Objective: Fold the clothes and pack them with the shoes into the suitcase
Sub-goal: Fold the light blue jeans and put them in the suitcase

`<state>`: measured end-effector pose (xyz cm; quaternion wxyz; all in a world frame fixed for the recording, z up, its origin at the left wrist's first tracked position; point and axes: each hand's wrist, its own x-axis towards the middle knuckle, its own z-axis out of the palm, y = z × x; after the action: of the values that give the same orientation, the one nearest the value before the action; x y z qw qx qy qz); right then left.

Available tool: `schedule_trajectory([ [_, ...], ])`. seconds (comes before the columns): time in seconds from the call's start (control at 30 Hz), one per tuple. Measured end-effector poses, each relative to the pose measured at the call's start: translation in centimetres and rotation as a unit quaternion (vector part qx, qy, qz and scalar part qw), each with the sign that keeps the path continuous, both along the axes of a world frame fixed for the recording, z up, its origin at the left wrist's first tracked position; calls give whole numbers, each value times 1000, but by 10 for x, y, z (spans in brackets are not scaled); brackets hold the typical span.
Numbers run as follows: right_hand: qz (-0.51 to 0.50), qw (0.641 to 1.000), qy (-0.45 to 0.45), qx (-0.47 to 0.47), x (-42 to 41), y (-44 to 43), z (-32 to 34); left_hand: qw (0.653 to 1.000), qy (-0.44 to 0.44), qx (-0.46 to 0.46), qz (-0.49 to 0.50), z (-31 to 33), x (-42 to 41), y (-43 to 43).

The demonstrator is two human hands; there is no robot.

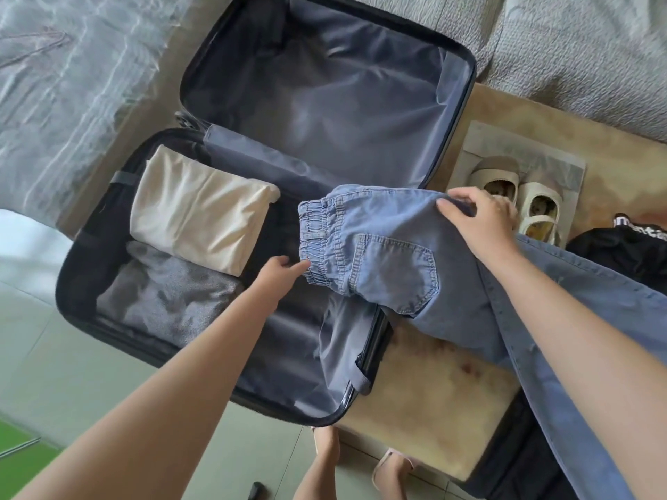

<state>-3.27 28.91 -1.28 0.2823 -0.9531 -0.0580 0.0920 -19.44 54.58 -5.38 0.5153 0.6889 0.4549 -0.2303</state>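
Observation:
An open dark suitcase point(75, 268) lies on the floor, its lid half lined in grey-blue fabric. In the near half sit a folded cream garment point(195, 214) and a folded grey garment point(162, 297). Light blue jeans point(389, 261) drape over the suitcase's right rim, the legs trailing to the lower right. My left hand point(279, 272) pinches the elastic waistband at its lower corner. My right hand point(476, 221) grips the jeans' upper edge. A pair of cream shoes point(519, 200) stands on a plastic bag to the right, partly hidden by my right hand.
A black garment with white lettering point(628, 247) lies at the right edge. A cream fluffy rug point(433, 402) lies under the jeans, right of the suitcase. A grey bedcover point(577, 48) fills the top right. My feet point(325, 460) are at the bottom.

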Motion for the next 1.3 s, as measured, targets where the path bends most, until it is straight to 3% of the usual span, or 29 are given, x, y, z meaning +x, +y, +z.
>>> schedule_trajectory([
  [0.07,32,999,-6,18,2,11,2,997,-37,-59,12,-3,0,-5],
  [0.13,68,998,-6,9,4,24,4,995,-76,-57,24,-4,4,-7],
  [0.23,96,995,-27,-22,6,42,7,990,-128,-17,62,-4,4,-4],
  [0.37,37,997,-72,-16,14,52,9,964,-240,93,61,7,-1,3],
  [0.43,45,997,-46,-43,16,55,5,960,-241,129,56,4,-2,7],
  [0.5,70,995,-12,-65,14,56,-3,973,-179,123,85,-6,-2,8],
  [0.57,74,996,3,-47,14,53,-9,980,-114,20,164,-11,-2,3],
  [0.67,78,996,-9,-33,12,52,-11,928,-126,-185,297,-9,6,-5],
  [0.73,103,993,-14,-58,12,52,-14,911,-129,-211,330,-6,9,-6],
  [0.83,82,993,-25,-76,14,53,-12,913,-146,-153,350,-1,9,-4],
  [0.97,78,992,-34,-93,14,53,-6,912,-214,40,347,10,14,3],
  [1.07,96,988,-29,-119,13,52,-9,918,-205,137,311,18,18,2],
  [1.17,90,989,-39,-108,10,46,-16,923,-163,141,320,17,17,-4],
  [1.3,82,993,-74,-51,0,39,-19,938,-177,95,283,13,13,-4],
])
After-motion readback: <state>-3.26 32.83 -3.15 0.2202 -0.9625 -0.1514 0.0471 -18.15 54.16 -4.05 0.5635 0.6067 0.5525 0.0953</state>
